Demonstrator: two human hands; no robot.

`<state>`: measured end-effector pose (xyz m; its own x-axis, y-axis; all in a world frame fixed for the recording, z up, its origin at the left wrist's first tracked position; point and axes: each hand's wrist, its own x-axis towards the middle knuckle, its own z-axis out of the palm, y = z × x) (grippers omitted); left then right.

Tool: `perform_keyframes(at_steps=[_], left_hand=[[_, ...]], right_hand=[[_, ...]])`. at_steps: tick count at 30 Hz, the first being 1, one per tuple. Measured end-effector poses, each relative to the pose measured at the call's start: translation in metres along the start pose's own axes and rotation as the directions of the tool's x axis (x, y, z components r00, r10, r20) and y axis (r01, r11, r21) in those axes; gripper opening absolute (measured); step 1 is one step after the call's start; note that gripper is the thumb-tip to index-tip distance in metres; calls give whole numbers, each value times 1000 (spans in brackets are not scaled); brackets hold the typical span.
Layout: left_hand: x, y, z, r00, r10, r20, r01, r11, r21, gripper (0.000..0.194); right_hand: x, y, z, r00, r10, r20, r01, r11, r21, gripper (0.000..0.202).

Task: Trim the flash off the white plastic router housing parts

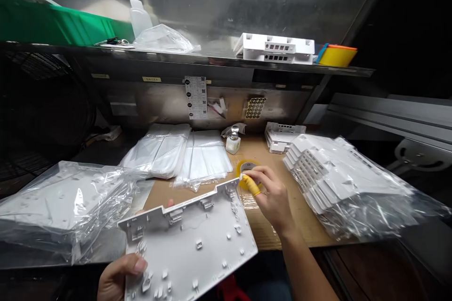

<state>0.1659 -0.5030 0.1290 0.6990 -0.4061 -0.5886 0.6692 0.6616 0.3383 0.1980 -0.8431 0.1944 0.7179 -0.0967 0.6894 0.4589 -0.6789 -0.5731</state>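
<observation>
My left hand point(122, 275) grips a white plastic housing cover point(208, 225) at its left end, thumb on the inside face. The cover is tilted with its clips and posts showing. My right hand point(270, 193) is closed in a pinch at the cover's upper right corner, with a yellow finger cot point(251, 186) on one finger. A small white bit point(242, 177) shows at the fingertips; I cannot tell what it is. Just behind that hand lies a roll of yellowish tape point(243, 165) on the cardboard.
Bagged white covers point(60, 202) lie left, and a bagged stack of housings point(328, 169) lies right. Plastic bags point(158, 148), a pump bottle point(233, 141) and more housings point(282, 137) stand behind. A shelf point(212, 60) above holds a squeeze bottle point(139, 16) and a green bin point(63, 23).
</observation>
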Motion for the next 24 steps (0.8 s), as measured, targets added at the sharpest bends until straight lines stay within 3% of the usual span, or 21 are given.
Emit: perform_keyframes(at_steps=[4,7,10,12,15,18,21,24], left_hand=[[-7,-8,33,997,73,-28,-72,997,41,81],[-7,-15,56,989,149,-2,-149,986,74,78],[-4,-26,78,965,262,-14,-259,959,119,81],[-1,-36,95,945,327,-21,-322,938,128,85],[3,-53,120,937,349,-27,-342,929,137,87],[6,-67,138,931,365,-7,-360,921,148,74],[6,-72,145,915,403,22,-401,902,160,66],[5,-72,147,918,395,38,-397,907,144,74]], right_hand=[[-6,12,-4,1000,15,-9,-14,999,40,20],[-8,24,-8,998,1,62,4,996,-84,19],[-5,24,-6,998,42,36,-35,983,-180,17],[-2,5,-2,1000,9,-17,-11,992,-125,20],[-1,-44,10,994,-105,-21,106,994,29,22],[-1,-84,25,985,-172,-3,170,974,147,22],[1,-89,30,984,-176,27,169,970,173,22],[4,-82,25,991,-132,0,131,981,141,21]])
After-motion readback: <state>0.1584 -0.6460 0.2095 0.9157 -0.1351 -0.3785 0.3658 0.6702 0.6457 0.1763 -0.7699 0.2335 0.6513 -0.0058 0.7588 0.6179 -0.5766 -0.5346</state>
